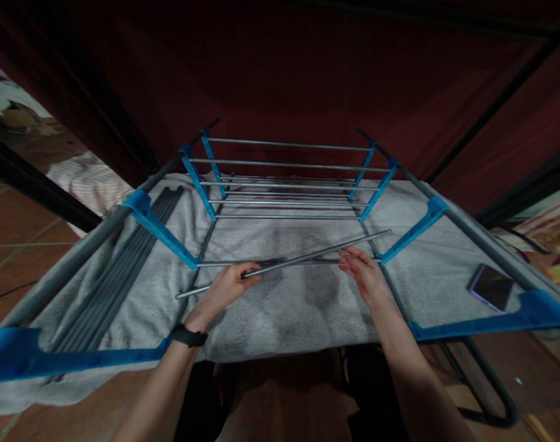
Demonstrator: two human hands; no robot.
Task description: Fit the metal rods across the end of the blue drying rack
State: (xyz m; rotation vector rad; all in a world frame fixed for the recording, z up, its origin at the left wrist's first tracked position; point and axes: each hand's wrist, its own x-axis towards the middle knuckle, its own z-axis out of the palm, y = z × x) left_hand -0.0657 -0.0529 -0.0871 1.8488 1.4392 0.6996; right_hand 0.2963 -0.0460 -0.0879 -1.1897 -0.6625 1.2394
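step: likely rod-positioning | left hand [228,285]: grip closed round loose rod [307,255] | right hand [363,274]: open beside it | next: likely needs aligning

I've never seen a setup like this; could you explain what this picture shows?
There's no machine here: a person works with bare hands, seen from a camera worn on the head, looking forward and down. The left hand holds a loose metal rod, slanting across the view. The right hand is near its far end, fingers loosely open. Around them is a frame with blue brackets and crossbars. On the grey cloth lie more rods and a phone.
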